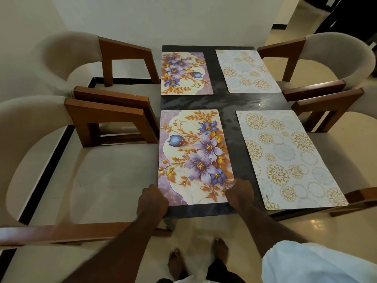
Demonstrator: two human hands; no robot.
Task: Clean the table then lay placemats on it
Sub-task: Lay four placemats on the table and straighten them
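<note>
Step in hand: laying, last mat. Four mats are on the table (224, 103), so wiping looks done by my reading, and the dark marbled top shows a wet-looking sheen between the rows.

Your left hand (152, 199) sits at the near-left corner of the near floral placemat (195, 158), your right hand (240, 193) at its near-right corner. Hands are apart, one per corner, both touching the mat. Fingers are tucked under the backs of the hands, so you cannot tell pinch from press.

The mat lies flat on the near-left quarter, its left edge about flush with the table's side.

Next move, as a judgement: a small squaring nudge, then let go. The near circle placemat (285, 158) sits skewed and overhangs the right edge, so it may want straightening.

Far row: far floral placemat (184, 73) on the left, far circle placemat (247, 71) on the right.

Room: four upholstered chairs (106, 172) with wooden arms, two per side, pulled close. Pale glossy floor (206, 227), plain wall (183, 19) behind. White fabric (318, 262) lower right, purpose unclear
</note>
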